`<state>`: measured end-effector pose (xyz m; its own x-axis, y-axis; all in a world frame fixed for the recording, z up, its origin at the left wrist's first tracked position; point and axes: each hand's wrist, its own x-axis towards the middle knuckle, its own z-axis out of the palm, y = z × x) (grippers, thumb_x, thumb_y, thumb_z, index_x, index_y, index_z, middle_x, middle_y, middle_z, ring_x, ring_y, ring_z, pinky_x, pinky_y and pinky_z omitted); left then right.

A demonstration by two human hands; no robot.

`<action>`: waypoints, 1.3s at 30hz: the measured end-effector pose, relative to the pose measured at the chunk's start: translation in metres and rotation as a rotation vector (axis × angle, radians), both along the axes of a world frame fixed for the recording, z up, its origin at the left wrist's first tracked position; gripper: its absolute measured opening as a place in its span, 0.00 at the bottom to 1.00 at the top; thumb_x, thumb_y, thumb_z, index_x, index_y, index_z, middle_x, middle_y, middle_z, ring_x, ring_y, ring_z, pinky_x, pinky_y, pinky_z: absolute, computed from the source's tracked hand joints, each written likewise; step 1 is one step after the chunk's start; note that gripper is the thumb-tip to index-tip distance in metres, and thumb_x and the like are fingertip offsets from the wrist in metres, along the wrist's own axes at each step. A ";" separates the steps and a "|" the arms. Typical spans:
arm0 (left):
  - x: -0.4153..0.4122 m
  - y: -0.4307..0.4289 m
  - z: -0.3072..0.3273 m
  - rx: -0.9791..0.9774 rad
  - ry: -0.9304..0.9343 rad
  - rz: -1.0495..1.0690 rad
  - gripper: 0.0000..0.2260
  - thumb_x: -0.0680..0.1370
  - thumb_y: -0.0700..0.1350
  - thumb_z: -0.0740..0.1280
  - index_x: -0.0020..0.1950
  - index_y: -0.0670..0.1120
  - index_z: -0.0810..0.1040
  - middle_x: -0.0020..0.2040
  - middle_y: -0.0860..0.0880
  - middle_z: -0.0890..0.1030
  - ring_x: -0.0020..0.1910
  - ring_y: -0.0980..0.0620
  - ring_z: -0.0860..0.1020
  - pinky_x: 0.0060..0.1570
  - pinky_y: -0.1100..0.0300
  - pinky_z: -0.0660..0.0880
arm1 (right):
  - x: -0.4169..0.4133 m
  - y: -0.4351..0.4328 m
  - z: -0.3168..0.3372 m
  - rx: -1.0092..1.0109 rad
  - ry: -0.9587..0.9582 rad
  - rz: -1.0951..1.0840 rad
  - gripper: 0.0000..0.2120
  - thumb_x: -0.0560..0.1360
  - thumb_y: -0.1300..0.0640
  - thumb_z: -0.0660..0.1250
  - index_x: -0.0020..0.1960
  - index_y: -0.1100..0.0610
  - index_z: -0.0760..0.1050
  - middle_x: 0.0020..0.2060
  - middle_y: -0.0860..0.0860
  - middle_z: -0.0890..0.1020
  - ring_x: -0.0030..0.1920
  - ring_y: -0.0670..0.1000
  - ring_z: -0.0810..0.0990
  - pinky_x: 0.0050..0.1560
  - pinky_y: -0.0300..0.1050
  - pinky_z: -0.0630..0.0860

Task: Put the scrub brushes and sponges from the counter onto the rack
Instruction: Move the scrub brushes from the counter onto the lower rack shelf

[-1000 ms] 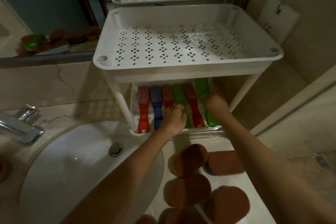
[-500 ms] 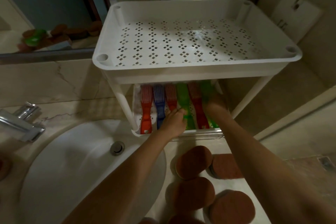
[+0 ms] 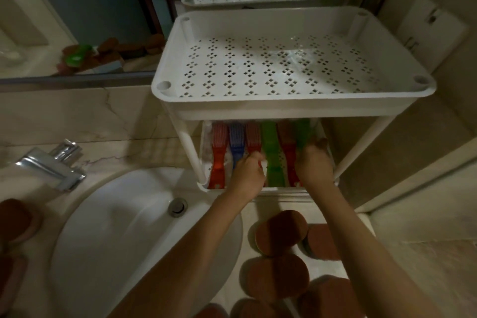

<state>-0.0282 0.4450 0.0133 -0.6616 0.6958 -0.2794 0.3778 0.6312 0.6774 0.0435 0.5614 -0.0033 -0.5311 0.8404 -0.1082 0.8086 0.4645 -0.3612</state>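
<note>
Gripping the rightmost green brush (image 3: 302, 131) with the curled right hand (image 3: 313, 165). Curling the left hand (image 3: 247, 174) over the handle of the third brush (image 3: 254, 134), orange; actual hold hidden. Reaching into the rack's lower tray (image 3: 207, 152), among six brushes lying side by side. Below, brown sponges (image 3: 281, 232) clustered on the counter (image 3: 271, 201).
</note>
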 end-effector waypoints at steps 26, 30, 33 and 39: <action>-0.089 -0.445 0.030 0.287 -0.050 1.008 0.09 0.78 0.36 0.58 0.46 0.44 0.78 0.49 0.38 0.81 0.51 0.37 0.80 0.52 0.49 0.77 | -0.124 -0.431 0.044 -0.405 0.239 0.842 0.15 0.78 0.62 0.57 0.62 0.59 0.74 0.56 0.59 0.81 0.58 0.57 0.77 0.54 0.43 0.72; -0.124 -0.529 0.008 0.231 -0.056 1.057 0.08 0.74 0.37 0.61 0.48 0.40 0.79 0.50 0.35 0.81 0.46 0.38 0.80 0.49 0.48 0.78 | -0.158 -0.507 0.029 -0.444 0.130 0.895 0.13 0.76 0.61 0.57 0.56 0.62 0.77 0.55 0.60 0.81 0.57 0.61 0.78 0.54 0.47 0.73; -0.143 -0.569 -0.007 0.059 -0.001 1.052 0.10 0.72 0.35 0.63 0.51 0.38 0.79 0.52 0.34 0.82 0.54 0.37 0.80 0.55 0.47 0.76 | -0.181 -0.549 0.012 -0.475 0.072 0.924 0.18 0.71 0.54 0.57 0.47 0.65 0.80 0.50 0.63 0.82 0.54 0.63 0.80 0.52 0.51 0.75; -0.167 -0.607 -0.032 -0.250 0.063 0.805 0.13 0.73 0.39 0.67 0.57 0.39 0.74 0.59 0.38 0.77 0.59 0.40 0.75 0.54 0.51 0.72 | -0.217 -0.586 -0.024 -0.406 -0.111 0.876 0.15 0.77 0.53 0.62 0.54 0.62 0.79 0.53 0.60 0.82 0.54 0.61 0.81 0.51 0.49 0.77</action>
<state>-0.1956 -0.1616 -0.0182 -0.9485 -0.0716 -0.3087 -0.2188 0.8525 0.4746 -0.1737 -0.0242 -0.0274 -0.9199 0.0397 -0.3900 0.2749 0.7747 -0.5694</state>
